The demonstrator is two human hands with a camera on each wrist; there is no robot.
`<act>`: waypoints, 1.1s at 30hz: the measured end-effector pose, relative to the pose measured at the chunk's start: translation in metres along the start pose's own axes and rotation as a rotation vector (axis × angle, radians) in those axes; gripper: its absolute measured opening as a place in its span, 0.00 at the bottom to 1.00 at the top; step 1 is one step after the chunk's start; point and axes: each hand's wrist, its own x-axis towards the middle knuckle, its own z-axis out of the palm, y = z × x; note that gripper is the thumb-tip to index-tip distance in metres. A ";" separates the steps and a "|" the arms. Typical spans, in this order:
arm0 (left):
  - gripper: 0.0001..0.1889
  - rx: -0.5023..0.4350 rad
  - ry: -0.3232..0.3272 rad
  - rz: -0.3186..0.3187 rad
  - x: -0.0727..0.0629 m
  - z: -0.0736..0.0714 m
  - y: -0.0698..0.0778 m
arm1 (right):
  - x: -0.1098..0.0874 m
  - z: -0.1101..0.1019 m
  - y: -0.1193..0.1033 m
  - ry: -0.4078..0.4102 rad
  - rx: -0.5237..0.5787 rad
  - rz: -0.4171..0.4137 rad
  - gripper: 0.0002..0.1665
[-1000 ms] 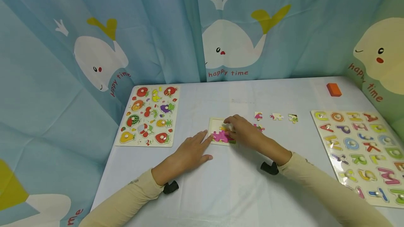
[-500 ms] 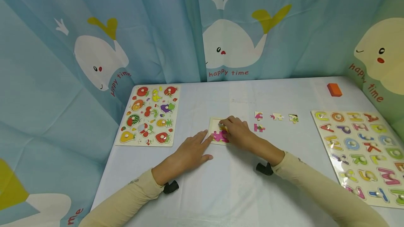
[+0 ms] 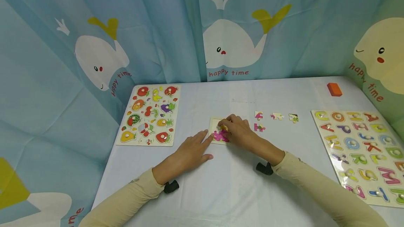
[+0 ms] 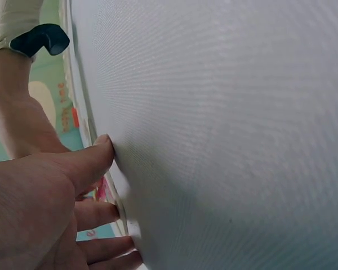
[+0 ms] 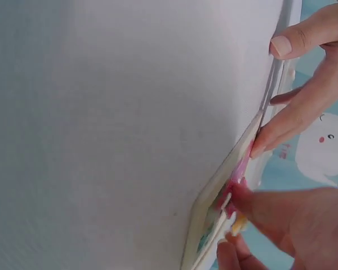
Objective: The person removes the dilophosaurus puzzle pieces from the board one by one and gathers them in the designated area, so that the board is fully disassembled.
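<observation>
A small jigsaw tray [image 3: 214, 122] with a pale frame lies at the middle of the table, with joined pink jigsaw pieces [image 3: 220, 136] in its lower part. My right hand [image 3: 240, 131] is over the tray's right side, its thumb and fingers pinching a jigsaw piece with yellow on it [image 5: 239, 224]. The fingers partly hide that piece and the tray. My left hand [image 3: 190, 152] rests on the table with straight fingers, the fingertips touching the tray's left edge. In the right wrist view, a left fingertip meets the tray's rim [image 5: 222, 169].
Loose jigsaw pieces lie right of the tray, among them a pink one [image 3: 259, 127], a white one [image 3: 277, 116] and a green one [image 3: 293, 118]. A fruit board [image 3: 145, 139] lies left, a letter board [image 3: 353, 150] right. An orange block [image 3: 334, 89] sits at the back right.
My right hand has shifted a little left across the tray, uncovering the loose pink piece beside it. In the last half second it has barely moved. The left hand stays in place.
</observation>
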 end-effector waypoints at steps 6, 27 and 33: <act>0.39 -0.017 -0.004 0.001 0.000 -0.001 0.000 | 0.001 -0.010 0.003 0.041 0.083 -0.007 0.15; 0.39 -0.056 -0.027 -0.030 -0.002 -0.001 0.001 | -0.047 -0.125 0.094 -0.044 0.198 0.156 0.02; 0.39 -0.059 -0.028 -0.027 -0.002 -0.002 0.001 | -0.067 -0.126 0.138 -0.169 0.287 0.223 0.04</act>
